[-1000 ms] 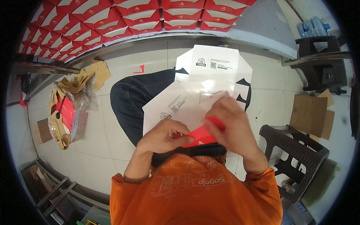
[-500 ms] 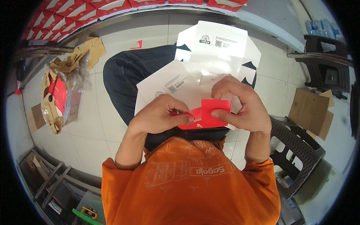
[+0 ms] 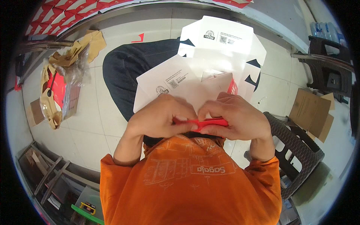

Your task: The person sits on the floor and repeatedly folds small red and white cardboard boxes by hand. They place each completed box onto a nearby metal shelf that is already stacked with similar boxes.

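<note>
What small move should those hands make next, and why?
Probably squeeze the red card flatter along its bend: the left hand and right hand both pinch it, thumbs close together, and it looks doubled over at the right hand's grip.

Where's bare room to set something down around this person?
Tiled floor is bare between the torn package and the dark-trousered leg. Another patch lies between the white card and the cardboard box, bar one tiny scrap. Crowded: around the red piece in left hand and right hand, with the stool at right.
</note>
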